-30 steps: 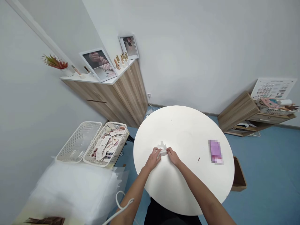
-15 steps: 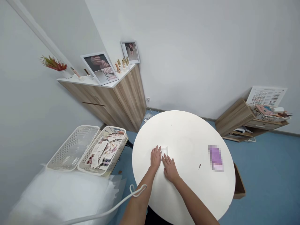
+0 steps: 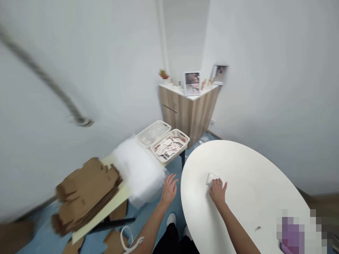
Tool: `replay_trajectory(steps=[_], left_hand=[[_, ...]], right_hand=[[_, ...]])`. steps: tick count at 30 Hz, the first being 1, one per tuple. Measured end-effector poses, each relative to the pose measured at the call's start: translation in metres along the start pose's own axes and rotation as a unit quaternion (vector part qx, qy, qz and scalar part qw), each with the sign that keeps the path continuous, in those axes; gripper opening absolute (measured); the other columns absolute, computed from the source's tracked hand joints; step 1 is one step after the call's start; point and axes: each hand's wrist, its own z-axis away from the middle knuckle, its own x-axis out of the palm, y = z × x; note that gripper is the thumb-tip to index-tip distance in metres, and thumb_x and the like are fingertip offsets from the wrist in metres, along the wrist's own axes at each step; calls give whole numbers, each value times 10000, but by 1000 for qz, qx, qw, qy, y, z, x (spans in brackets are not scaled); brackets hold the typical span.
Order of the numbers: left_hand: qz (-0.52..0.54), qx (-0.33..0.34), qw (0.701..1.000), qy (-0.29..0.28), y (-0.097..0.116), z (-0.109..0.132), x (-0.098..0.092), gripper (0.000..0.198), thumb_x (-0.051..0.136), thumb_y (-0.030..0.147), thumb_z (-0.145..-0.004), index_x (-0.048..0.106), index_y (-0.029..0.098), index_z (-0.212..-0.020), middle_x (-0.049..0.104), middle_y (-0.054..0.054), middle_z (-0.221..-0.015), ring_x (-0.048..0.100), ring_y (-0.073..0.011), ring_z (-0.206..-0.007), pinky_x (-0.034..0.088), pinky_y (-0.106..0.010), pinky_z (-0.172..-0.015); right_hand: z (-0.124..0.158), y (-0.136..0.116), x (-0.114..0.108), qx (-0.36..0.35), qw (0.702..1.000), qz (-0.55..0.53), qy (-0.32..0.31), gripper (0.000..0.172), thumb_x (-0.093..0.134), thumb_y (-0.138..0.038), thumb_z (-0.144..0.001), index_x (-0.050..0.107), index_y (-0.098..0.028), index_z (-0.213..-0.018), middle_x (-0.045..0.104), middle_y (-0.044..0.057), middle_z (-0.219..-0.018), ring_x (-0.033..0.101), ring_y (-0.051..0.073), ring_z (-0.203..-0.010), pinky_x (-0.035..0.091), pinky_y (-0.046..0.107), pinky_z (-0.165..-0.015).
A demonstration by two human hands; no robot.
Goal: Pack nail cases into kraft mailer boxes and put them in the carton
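Observation:
A small white packet (image 3: 211, 177) lies on the round white table (image 3: 249, 183) near its left edge. My right hand (image 3: 218, 191) rests flat on the table with fingers spread, its fingertips touching the packet's near side. My left hand (image 3: 168, 189) is off the table, open with fingers apart, hanging in the air beside a heap of clear plastic bags (image 3: 139, 169) on the side table. It holds nothing.
Left of me a low side table carries a stack of flat brown cardboard boxes (image 3: 84, 192), an empty white basket (image 3: 154, 132) and a white basket of cards (image 3: 170, 144). A wooden cabinet (image 3: 189, 109) with framed pictures stands in the corner. A blurred purple item (image 3: 292, 234) lies at the table's right.
The view has swung left. My left hand has left the packet and the table and moved out toward the plastic bags. My right hand stays at the packet.

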Motion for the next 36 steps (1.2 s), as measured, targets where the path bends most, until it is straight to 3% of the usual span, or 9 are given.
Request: replay_trajectory(steps=[2, 5, 10, 15, 20, 26, 30, 36], left_hand=[[-11, -50, 998, 42, -21, 19, -37, 353, 381, 85, -869, 642, 230, -1058, 647, -63, -1219, 533, -220, -1236, 410, -492, -1089], [-32, -135, 986, 97, -48, 55, -89, 326, 386, 128, -884, 646, 249, -1040, 675, -57, -1123, 587, -223, -1140, 427, -495, -1063], [-73, -249, 954, 149, -92, 131, -164, 255, 420, 199, -887, 636, 238, -1016, 666, -69, -1060, 597, -240, -1059, 477, -451, -974], [-127, -340, 916, 171, -139, 206, -217, 232, 453, 234, -881, 627, 222, -1034, 658, -82, -1066, 581, -259, -1070, 472, -445, -959], [-163, -361, 905, 155, -184, 249, -240, 288, 461, 255, -884, 624, 215, -1118, 652, -103, -1162, 553, -278, -1170, 409, -478, -1045], [-137, -298, 944, 32, -234, 235, -247, 323, 521, 290, -901, 579, 216, -1210, 632, -106, -1253, 529, -254, -1251, 314, -496, -1127], [-111, -310, 943, -42, -262, 216, -251, 389, 667, 327, -831, 590, 210, -1194, 586, -135, -1311, 519, -279, -1264, 373, -441, -1089], [-88, -321, 937, -105, -296, 209, -261, 501, 806, 458, -671, 646, 208, -1075, 602, -139, -1187, 580, -310, -1145, 488, -383, -935]], right_hand=[[-14, -19, -2, -44, 999, -3, 17, 436, 397, -156, -810, 574, -164, -1209, 561, 207, -1293, 382, 371, -1331, 101, 635, -1114], [-33, -73, -11, -143, 989, -29, 6, 421, 382, -184, -840, 559, -160, -1221, 525, 194, -1329, 361, 358, -1339, 137, 599, -1117], [-38, -196, -27, -319, 945, -71, -22, 433, 414, -235, -864, 525, -177, -1278, 523, 164, -1328, 403, 334, -1279, 215, 546, -1105], [-9, -315, -30, -454, 884, -90, -63, 417, 438, -228, -873, 523, -160, -1275, 515, 162, -1348, 415, 310, -1264, 222, 527, -1108], [35, -423, -20, -528, 835, -95, -120, 451, 472, -214, -875, 502, -153, -1321, 496, 155, -1397, 418, 289, -1288, 198, 519, -1131], [72, -522, 1, -592, 784, -83, -169, 521, 493, -197, -874, 463, -145, -1392, 480, 160, -1439, 395, 279, -1342, 166, 502, -1155], [75, -556, 17, -590, 781, -44, -198, 560, 529, -268, -884, 439, -145, -1423, 389, 156, -1513, 322, 299, -1398, 139, 517, -1159], [53, -574, 27, -574, 774, 6, -266, 605, 680, -418, -791, 527, -280, -1360, 398, 118, -1515, 293, 353, -1402, 105, 650, -1101]])
